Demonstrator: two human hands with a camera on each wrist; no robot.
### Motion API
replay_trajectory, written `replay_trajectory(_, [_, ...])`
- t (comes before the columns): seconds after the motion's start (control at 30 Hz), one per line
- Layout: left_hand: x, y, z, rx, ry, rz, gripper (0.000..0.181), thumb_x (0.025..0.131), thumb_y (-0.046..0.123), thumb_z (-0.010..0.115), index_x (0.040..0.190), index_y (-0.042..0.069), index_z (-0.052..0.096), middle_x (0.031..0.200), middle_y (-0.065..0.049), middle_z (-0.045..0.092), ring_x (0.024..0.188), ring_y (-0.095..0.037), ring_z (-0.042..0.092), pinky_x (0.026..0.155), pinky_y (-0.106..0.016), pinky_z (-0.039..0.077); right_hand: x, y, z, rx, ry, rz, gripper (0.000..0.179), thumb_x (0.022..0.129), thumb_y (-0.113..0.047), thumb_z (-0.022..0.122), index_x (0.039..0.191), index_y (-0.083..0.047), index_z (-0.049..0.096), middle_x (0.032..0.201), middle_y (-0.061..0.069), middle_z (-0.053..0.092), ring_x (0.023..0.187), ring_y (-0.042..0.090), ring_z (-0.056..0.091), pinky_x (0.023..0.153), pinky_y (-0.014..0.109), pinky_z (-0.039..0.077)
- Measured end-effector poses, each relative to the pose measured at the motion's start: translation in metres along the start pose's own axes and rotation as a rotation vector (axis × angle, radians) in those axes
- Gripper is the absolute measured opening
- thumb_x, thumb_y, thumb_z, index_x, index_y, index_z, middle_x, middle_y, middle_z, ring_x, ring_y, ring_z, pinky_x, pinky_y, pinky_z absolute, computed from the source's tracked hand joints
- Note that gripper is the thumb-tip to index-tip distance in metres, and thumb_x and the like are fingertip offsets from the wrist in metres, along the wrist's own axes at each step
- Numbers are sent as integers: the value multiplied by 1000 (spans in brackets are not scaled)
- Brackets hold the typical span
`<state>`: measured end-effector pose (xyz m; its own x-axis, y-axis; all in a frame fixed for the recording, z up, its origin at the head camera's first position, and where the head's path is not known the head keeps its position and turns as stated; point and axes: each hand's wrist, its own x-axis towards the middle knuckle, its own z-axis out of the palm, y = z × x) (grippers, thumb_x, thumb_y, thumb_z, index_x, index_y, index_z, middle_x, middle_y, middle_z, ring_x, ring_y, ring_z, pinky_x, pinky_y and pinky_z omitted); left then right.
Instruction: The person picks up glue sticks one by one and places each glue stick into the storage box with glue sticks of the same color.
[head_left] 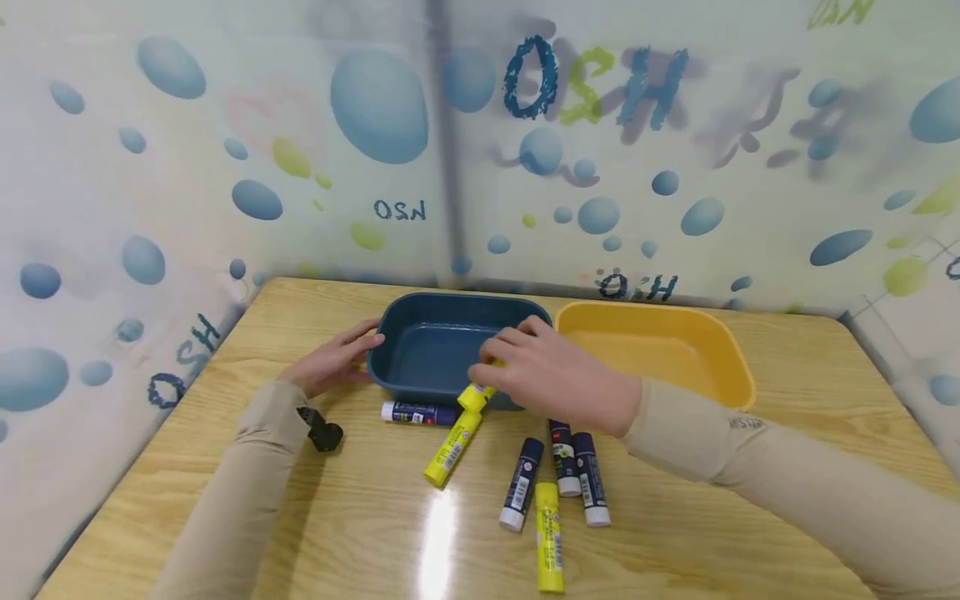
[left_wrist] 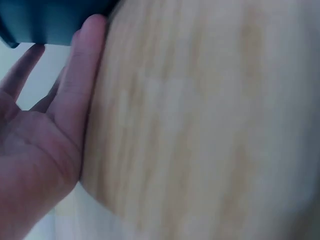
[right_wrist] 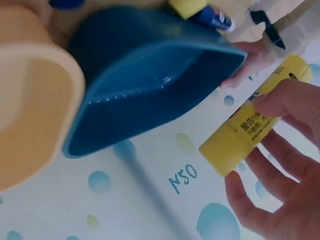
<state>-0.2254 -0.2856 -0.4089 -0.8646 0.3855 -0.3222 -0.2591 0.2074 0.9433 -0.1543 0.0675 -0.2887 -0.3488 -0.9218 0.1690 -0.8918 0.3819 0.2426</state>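
In the head view my right hand (head_left: pixel 558 375) is over the front right of a dark blue bin (head_left: pixel 420 358). It pinches a yellow glue stick (right_wrist: pixel 247 127) between thumb and fingers; the right wrist view shows the stick tilted, with black print on its label. My left hand (head_left: pixel 330 362) touches the bin's left wall with extended fingers, low on the tabletop in the left wrist view. A second yellow glue stick (head_left: pixel 453 450) lies just in front of the bin. Beside it, along the bin's front wall, is a navy glue stick (head_left: pixel 417 413) with a white end.
A yellow bin (head_left: pixel 652 354) stands right of the blue one, close against it. Nearer me lie several navy glue sticks (head_left: pixel 522 485) and another yellow glue stick (head_left: pixel 549 542). Behind the wooden table (head_left: pixel 675 525) hangs a patterned backdrop (head_left: pixel 487 167).
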Motion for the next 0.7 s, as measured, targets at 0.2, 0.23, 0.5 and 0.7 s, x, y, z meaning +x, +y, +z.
replay_trajectory(0.2, [-2,0,1,-24,12,3,69,103,36,46,156,11,9,158,-19,9,142,-37,18,95,-49,46,43,11,14,-38,-37,-19,23,94,-12,65,115,-20,67,111,1,63,98,20,57,86,39,44])
replay_trajectory(0.23, [-2,0,2,-23,14,4,69,103,36,45,156,11,9,158,-19,9,142,-36,17,95,-49,46,49,14,17,-40,-58,-22,23,94,-12,64,115,-20,67,111,1,63,98,20,56,87,39,44])
replay_trajectory(0.5, [-1,1,3,-41,33,-12,68,103,36,45,156,9,11,156,-20,15,139,-38,25,95,-47,46,96,33,49,-63,-291,-20,36,92,-11,67,126,-24,64,120,2,61,104,21,55,91,44,43])
replay_trajectory(0.7, [0,0,2,-63,30,-31,68,103,36,44,156,9,9,156,-19,17,140,-35,24,99,-49,42,120,40,82,-79,-390,-67,42,90,-11,70,129,-24,62,125,2,59,111,23,54,93,46,43])
